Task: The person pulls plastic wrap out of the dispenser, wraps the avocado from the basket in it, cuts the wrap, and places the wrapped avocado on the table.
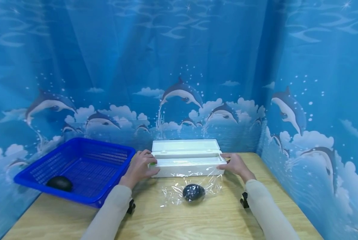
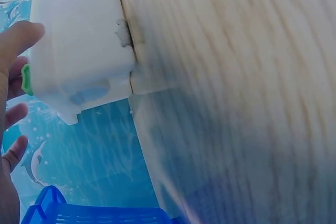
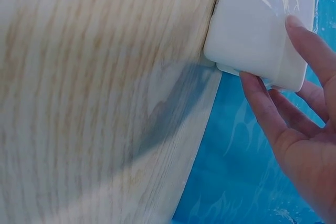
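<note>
Gripping box [image 1: 184, 171], right hand [image 1: 235, 164], dark ovals [image 1: 193, 192] head-view only

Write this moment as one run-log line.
left hand: at box end; right hand: at other end; box: lid open; dark oval: on table, amid film; basket: second oval inside

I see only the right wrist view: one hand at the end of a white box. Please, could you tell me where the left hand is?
Observer: The left hand is at the opposite end of the white box.
Operator: Thank you. And what is lying on the table, in front of the middle of the box?
Observer: A dark, rounded object, with clear film showing on both sides of it.
</note>
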`<move>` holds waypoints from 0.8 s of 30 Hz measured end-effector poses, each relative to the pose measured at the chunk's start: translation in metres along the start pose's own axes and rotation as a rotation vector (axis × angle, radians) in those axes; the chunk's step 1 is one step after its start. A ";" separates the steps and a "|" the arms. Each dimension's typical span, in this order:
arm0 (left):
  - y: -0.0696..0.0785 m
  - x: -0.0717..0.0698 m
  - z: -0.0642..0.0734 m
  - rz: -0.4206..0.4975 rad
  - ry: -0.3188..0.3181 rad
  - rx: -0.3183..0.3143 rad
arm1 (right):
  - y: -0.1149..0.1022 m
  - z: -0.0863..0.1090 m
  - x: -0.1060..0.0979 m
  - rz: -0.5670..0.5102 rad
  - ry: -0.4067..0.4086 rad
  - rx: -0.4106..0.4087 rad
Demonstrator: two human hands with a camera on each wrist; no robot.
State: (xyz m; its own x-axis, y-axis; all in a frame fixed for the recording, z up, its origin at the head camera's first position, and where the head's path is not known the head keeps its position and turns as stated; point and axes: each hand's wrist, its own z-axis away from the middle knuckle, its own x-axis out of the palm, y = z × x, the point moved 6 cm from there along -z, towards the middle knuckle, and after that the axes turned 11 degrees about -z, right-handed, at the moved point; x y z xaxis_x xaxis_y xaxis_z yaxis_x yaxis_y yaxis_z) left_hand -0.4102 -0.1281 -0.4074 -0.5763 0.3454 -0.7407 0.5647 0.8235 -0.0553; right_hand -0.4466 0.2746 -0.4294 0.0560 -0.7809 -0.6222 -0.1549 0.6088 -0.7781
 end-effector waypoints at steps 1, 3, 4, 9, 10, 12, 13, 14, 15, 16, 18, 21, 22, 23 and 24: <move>0.000 -0.001 0.000 -0.002 0.005 0.003 | -0.001 0.000 0.000 -0.001 -0.003 -0.003; 0.002 -0.003 0.000 -0.009 0.021 0.008 | -0.002 0.000 0.001 -0.001 -0.012 -0.010; 0.005 -0.005 0.000 -0.004 0.028 0.010 | -0.002 0.000 0.001 -0.003 -0.016 -0.008; 0.036 -0.014 -0.012 0.079 0.060 0.084 | -0.002 0.002 0.001 -0.013 -0.014 0.003; 0.046 -0.015 -0.016 0.108 0.046 0.110 | -0.002 0.002 0.000 -0.010 -0.013 0.001; 0.070 -0.016 -0.022 0.177 -0.021 0.161 | -0.002 0.002 0.000 -0.009 -0.012 -0.001; 0.083 -0.016 -0.024 0.210 -0.074 0.180 | -0.001 0.001 0.000 -0.010 -0.011 0.002; 0.096 -0.016 -0.026 0.259 -0.133 0.198 | -0.001 0.001 0.001 -0.012 -0.012 0.004; 0.107 -0.014 -0.026 0.288 -0.189 0.215 | -0.002 0.002 0.001 -0.018 -0.013 0.009; 0.119 -0.013 -0.026 0.309 -0.252 0.220 | -0.001 0.002 0.002 -0.023 -0.015 0.015; 0.139 -0.010 -0.025 0.324 -0.349 0.234 | -0.001 0.003 0.002 -0.042 -0.019 0.028; 0.157 -0.001 -0.022 0.277 -0.415 0.263 | -0.002 0.004 0.001 -0.075 -0.024 0.043; 0.161 0.001 -0.021 0.264 -0.429 0.265 | -0.002 0.004 0.001 -0.085 -0.026 0.047; 0.163 0.004 -0.019 0.249 -0.432 0.273 | -0.001 0.004 0.001 -0.099 -0.027 0.052; 0.164 0.007 -0.018 0.240 -0.437 0.274 | -0.001 0.005 0.002 -0.105 -0.030 0.051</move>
State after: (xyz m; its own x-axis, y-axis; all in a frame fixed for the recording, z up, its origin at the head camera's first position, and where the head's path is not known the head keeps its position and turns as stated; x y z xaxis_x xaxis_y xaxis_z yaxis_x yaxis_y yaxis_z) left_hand -0.3317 0.0177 -0.4096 -0.1476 0.2417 -0.9591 0.8157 0.5782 0.0202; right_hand -0.4417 0.2733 -0.4298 0.0994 -0.8368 -0.5385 -0.0961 0.5306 -0.8422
